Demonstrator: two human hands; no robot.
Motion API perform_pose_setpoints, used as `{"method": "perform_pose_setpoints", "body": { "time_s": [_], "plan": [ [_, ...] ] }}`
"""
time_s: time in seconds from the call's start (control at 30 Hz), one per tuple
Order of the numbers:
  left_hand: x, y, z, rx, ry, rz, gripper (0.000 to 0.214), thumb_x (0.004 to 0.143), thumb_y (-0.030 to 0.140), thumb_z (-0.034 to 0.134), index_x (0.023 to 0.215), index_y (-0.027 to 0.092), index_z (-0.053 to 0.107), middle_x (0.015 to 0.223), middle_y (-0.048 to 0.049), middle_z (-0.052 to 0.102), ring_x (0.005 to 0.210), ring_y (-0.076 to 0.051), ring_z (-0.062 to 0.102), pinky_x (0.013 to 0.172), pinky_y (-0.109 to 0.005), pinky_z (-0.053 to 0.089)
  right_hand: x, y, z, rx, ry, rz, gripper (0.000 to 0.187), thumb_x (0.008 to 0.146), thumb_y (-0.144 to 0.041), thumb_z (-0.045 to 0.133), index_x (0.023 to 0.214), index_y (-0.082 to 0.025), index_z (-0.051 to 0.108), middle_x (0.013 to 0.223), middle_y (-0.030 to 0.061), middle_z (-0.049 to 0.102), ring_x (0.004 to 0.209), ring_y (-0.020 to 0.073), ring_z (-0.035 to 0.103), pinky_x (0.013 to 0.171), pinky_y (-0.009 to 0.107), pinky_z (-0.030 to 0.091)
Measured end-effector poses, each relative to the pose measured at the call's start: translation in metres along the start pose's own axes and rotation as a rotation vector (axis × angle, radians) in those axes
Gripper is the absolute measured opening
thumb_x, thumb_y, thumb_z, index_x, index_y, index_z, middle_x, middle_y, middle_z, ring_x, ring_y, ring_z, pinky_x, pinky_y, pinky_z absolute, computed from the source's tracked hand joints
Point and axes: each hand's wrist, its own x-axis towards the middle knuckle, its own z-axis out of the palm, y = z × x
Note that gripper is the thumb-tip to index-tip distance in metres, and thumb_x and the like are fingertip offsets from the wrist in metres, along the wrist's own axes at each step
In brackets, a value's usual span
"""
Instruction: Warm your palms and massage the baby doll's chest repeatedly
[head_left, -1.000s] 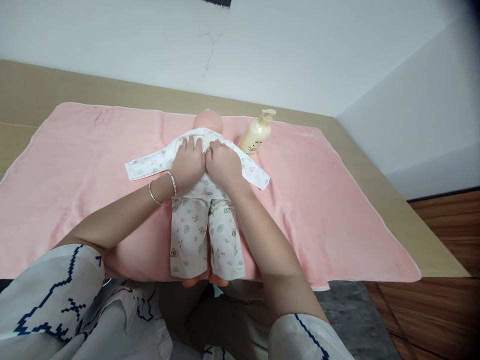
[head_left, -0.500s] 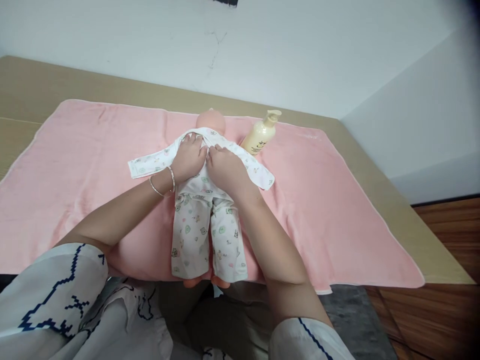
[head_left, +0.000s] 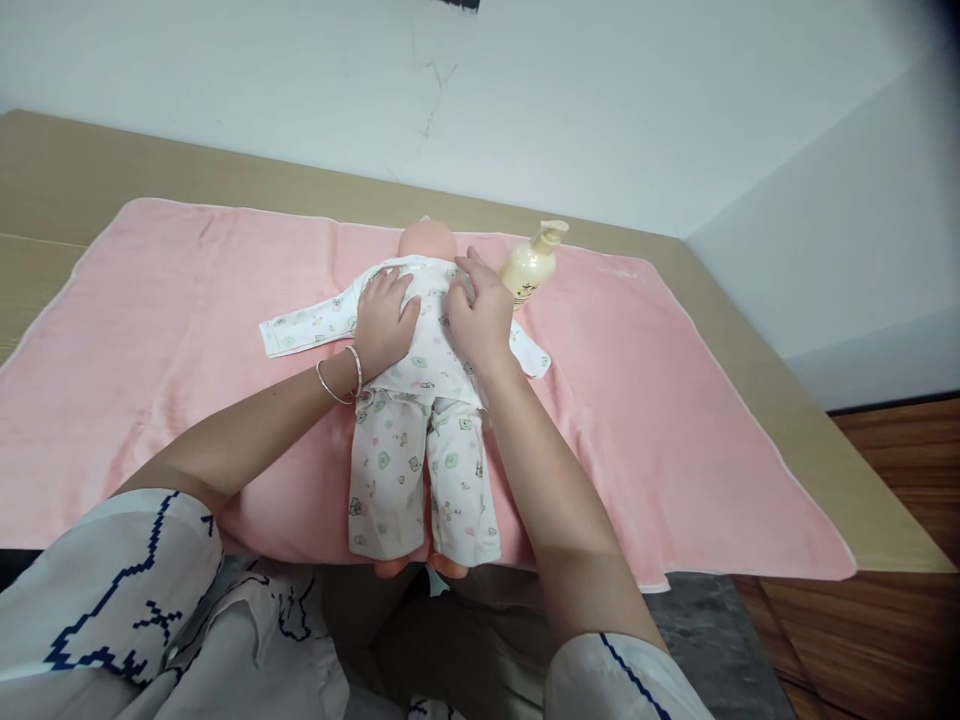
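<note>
A doll (head_left: 426,241) lies on the pink towel (head_left: 675,420), its head away from me and its feet at the near edge. It wears a white printed top (head_left: 427,345) with long sleeves and matching pants (head_left: 388,475). My left hand (head_left: 386,318) rests flat on the left side of the top, fingers and thumb spread. Over the shoulder on the other side is my right hand (head_left: 484,310), fingers apart and nothing visibly held. Just beyond it stands a cream pump bottle (head_left: 532,265), partly hidden by that hand.
Under the towel is a light wooden table (head_left: 247,172), set against a white wall (head_left: 300,90). A wooden panelled surface (head_left: 900,470) shows at the lower right.
My right hand has moved from the middle of the doll's chest up and right to the shoulder, its fingers parting. My left hand stays on the top, its thumb a little further out.
</note>
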Motion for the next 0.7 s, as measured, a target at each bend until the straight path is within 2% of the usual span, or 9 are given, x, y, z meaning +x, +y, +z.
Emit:
{"method": "perform_pose_setpoints", "body": {
  "time_s": [0.1,0.17,0.27,0.4,0.57,0.7],
  "plan": [
    [-0.003,-0.003,0.002,-0.04,0.047,0.027,0.047,0.103,0.03,0.026,0.135,0.013,0.056,0.15,-0.0114,0.054,0.145,-0.022,0.042,0.127,-0.043,0.029,-0.004,-0.007,0.007,-0.04,-0.106,-0.122,0.047,0.092,-0.022,0.04,0.133,-0.018,0.063,0.154,0.0082,0.051,0.15,0.0253,0.038,0.125,0.054,0.029],
    [-0.005,-0.004,0.003,-0.07,0.076,0.039,0.048,0.105,0.03,0.019,0.135,0.012,0.053,0.147,-0.0109,0.055,0.142,-0.02,0.043,0.127,-0.04,0.03,-0.005,-0.01,0.01,-0.056,-0.159,-0.152,0.045,0.091,-0.02,0.041,0.126,-0.019,0.068,0.148,0.0078,0.058,0.147,0.0252,0.043,0.125,0.053,0.03],
    [-0.008,-0.005,0.004,-0.122,0.11,0.049,0.048,0.108,0.036,0.016,0.135,0.012,0.047,0.145,-0.0103,0.055,0.139,-0.017,0.044,0.126,-0.039,0.032,-0.004,-0.01,0.008,-0.029,-0.082,-0.143,0.045,0.092,-0.019,0.038,0.125,-0.018,0.069,0.145,0.009,0.061,0.141,0.0238,0.05,0.123,0.052,0.034],
    [-0.007,-0.006,0.007,-0.208,0.158,0.064,0.044,0.107,0.04,0.025,0.131,0.014,0.051,0.141,-0.0122,0.058,0.135,-0.021,0.048,0.123,-0.042,0.035,-0.003,-0.003,0.008,0.07,0.078,-0.197,0.044,0.091,-0.02,0.04,0.125,-0.023,0.068,0.147,0.0056,0.059,0.142,0.0247,0.05,0.122,0.055,0.035],
    [-0.005,-0.008,0.009,-0.26,0.18,0.085,0.052,0.106,0.045,0.027,0.13,0.009,0.056,0.136,-0.0166,0.061,0.132,-0.024,0.05,0.122,-0.046,0.034,-0.005,0.003,0.023,0.096,0.017,-0.27,0.033,0.084,-0.02,0.051,0.104,-0.022,0.077,0.123,0.0072,0.074,0.129,0.0279,0.061,0.116,0.054,0.044],
    [-0.005,-0.009,0.01,-0.242,0.158,0.077,0.049,0.104,0.041,0.031,0.129,0.008,0.058,0.137,-0.017,0.061,0.135,-0.028,0.048,0.122,-0.048,0.033,0.0,0.005,0.009,0.161,0.101,-0.3,0.03,0.088,-0.025,0.05,0.099,-0.024,0.077,0.112,0.0053,0.078,0.119,0.0268,0.067,0.113,0.053,0.047]
  ]
}}
